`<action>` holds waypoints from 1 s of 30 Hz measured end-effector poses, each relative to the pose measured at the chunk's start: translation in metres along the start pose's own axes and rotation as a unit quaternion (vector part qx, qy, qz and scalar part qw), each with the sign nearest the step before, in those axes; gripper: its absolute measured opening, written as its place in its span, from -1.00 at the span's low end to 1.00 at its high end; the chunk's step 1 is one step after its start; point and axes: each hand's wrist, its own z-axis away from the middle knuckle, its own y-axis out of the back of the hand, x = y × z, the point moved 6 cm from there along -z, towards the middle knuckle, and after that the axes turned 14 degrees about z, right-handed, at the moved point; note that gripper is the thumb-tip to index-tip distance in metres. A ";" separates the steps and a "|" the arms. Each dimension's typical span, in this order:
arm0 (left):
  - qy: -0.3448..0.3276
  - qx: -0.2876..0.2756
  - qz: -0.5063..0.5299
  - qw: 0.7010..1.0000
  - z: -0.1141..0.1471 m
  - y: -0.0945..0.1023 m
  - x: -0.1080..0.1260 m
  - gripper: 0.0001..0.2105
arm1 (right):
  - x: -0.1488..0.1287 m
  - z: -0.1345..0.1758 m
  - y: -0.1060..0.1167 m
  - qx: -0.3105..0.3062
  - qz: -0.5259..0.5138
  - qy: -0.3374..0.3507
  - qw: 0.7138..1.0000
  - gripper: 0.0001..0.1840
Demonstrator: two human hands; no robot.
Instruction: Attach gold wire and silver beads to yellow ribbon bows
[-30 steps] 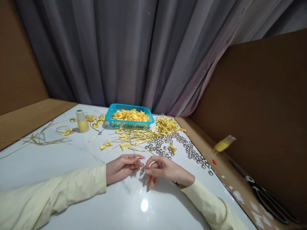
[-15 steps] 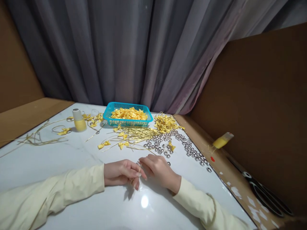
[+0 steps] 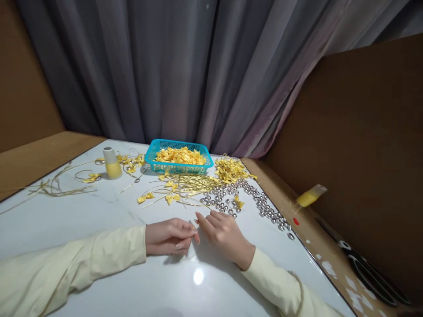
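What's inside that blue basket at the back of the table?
The blue basket is heaped with small yellow ribbon bows. The pile hides the basket's bottom and whatever lies beneath.

Glossy white table (image 3: 99, 211), shiny metal beads (image 3: 261, 204), turquoise plastic basket (image 3: 178, 166), satin bows (image 3: 180, 155).

A single head-worn view looks forward and down, close above the left hand (image 3: 170, 237) and right hand (image 3: 224, 233), facing the curtain (image 3: 185, 70) beyond them across the surface (image 3: 99, 211).
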 end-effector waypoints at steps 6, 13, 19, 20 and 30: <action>-0.050 -0.011 0.055 0.997 0.001 0.002 0.011 -0.82 | 0.015 0.005 -0.007 -0.012 0.008 -0.047 0.999 -0.64; 0.007 0.013 0.030 0.999 0.000 0.001 0.002 -0.67 | -0.006 -0.001 0.007 0.008 0.000 0.041 0.999 -0.70; -0.041 0.020 0.016 0.999 -0.002 0.006 0.004 -0.81 | 0.004 -0.001 0.002 -0.008 0.001 0.008 1.000 -0.68; -0.047 0.019 0.023 0.998 -0.002 0.005 0.006 -0.83 | 0.006 0.000 0.000 -0.011 0.001 0.000 1.000 -0.68; -0.074 0.033 0.077 0.994 0.002 0.005 0.014 -0.88 | 0.007 0.002 -0.007 -0.050 -0.040 -0.035 0.997 -0.54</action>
